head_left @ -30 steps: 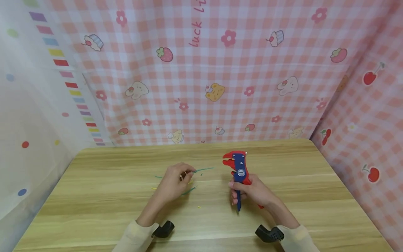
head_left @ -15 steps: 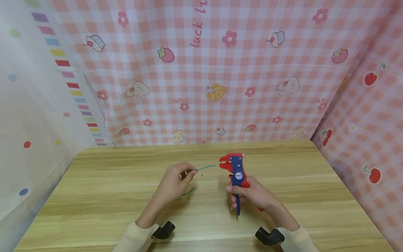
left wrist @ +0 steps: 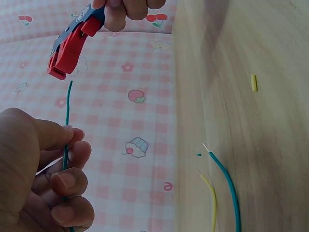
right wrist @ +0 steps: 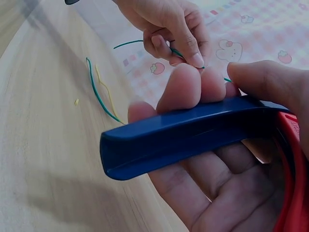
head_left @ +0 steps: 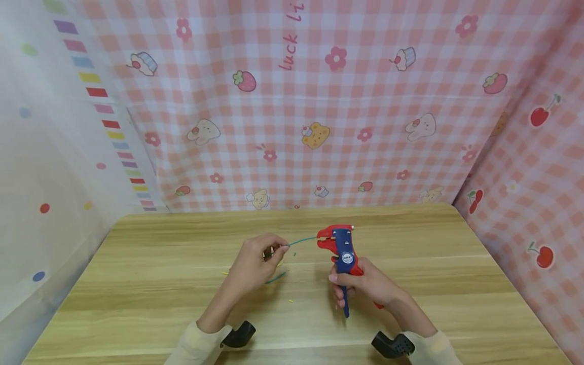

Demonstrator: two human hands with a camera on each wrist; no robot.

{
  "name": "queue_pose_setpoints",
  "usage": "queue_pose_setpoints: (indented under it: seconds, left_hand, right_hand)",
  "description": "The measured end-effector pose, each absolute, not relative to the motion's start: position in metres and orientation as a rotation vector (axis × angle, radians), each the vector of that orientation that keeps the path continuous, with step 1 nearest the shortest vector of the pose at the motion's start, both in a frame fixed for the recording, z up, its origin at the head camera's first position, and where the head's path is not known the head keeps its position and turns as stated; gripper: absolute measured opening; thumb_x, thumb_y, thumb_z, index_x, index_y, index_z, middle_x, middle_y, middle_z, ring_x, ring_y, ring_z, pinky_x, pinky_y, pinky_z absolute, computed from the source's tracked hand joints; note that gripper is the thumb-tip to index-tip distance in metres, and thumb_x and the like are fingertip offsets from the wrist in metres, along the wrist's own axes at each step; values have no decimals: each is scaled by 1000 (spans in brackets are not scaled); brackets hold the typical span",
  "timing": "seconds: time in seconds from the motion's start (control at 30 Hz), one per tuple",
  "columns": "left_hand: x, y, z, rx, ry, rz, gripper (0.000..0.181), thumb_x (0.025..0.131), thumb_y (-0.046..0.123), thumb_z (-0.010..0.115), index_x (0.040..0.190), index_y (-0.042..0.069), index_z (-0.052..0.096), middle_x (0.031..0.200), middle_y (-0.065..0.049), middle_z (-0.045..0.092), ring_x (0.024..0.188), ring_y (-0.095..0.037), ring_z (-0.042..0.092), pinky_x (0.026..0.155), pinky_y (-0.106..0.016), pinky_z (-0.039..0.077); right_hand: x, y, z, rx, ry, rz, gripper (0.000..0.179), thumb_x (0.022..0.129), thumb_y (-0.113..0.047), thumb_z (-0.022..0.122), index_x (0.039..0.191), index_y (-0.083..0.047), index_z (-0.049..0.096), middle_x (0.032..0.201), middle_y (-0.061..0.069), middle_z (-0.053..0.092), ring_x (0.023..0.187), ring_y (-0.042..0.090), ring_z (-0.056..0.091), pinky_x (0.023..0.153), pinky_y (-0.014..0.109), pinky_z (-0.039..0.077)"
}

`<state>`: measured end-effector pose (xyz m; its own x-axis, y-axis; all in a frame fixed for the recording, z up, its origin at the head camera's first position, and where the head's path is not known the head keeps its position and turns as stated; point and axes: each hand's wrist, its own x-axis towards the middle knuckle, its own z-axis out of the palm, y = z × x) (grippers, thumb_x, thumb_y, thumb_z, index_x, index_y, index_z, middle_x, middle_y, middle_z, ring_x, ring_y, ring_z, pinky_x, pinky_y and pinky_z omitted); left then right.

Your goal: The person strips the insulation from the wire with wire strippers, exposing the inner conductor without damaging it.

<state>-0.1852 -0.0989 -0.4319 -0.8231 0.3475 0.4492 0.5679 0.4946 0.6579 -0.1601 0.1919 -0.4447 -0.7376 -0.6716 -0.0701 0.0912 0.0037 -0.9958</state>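
Thumb and fingertips of my left hand (head_left: 254, 263) pinch a thin green wire (head_left: 302, 240), its free end pointing right. My right hand (head_left: 371, 283) holds a red and blue wire stripper (head_left: 341, 246) by its handles, fingers curled round the blue handle (right wrist: 193, 130). The stripper's jaws stand parted and face the wire. In the left wrist view a small gap shows between the wire tip and the stripper's red nose (left wrist: 67, 58). On the table below lie another green wire (left wrist: 229, 181) and a yellow wire (left wrist: 210, 191), each with a bared end.
A short yellow piece of insulation (left wrist: 254, 83) and a tiny green scrap (left wrist: 198, 154) lie on the wooden table (head_left: 150, 304). A pink checked cloth (head_left: 274, 111) hangs behind the table, with more patterned cloth on both sides.
The right hand has brought the stripper slightly left and lower, its jaws nearer the wire. My left hand has edged right, and the wire's tip now reaches up to the jaws in the head view.
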Motion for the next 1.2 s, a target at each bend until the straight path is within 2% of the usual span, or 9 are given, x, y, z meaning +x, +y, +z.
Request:
queue_pose_setpoints:
  seconds: [0.37, 0.77, 1.07, 1.2]
  left_hand:
    - [-182, -97, -426, -830, -2454, -1252, 7, 96, 8, 71, 95, 14, 75, 78, 6, 68, 58, -2, 49, 52, -19, 44]
    - [-178, -96, -420, -910, -2406, -1287, 5, 95, 6, 71, 96, 7, 76, 72, 6, 65, 56, -1, 45, 50, -17, 39]
    - [-176, -96, -417, -943, -2392, -1261, 5, 95, 7, 72, 94, 7, 77, 74, 5, 66, 57, -1, 44, 50, -17, 38]
    - [-175, -96, -416, -967, -2371, -1254, 5, 94, 6, 72, 94, 7, 77, 75, 5, 67, 57, 0, 44, 50, -17, 39]
  right_hand:
    - [-160, 192, -442, -648, 1694, -1793, 12, 105, -13, 56, 104, -1, 58, 81, 0, 65, 72, 14, 69, 77, 42, 63]
    - [-159, 191, -442, -670, 1679, -1788, 9, 105, -12, 55, 102, -5, 60, 81, 0, 66, 71, 14, 70, 75, 42, 63]
    - [-158, 190, -442, -670, 1673, -1794, 16, 105, -12, 56, 102, 5, 56, 80, 0, 65, 70, 15, 70, 73, 40, 63]
    - [-158, 189, -442, -644, 1671, -1791, 16, 105, -13, 57, 101, 2, 57, 79, 0, 64, 69, 15, 68, 72, 38, 63]
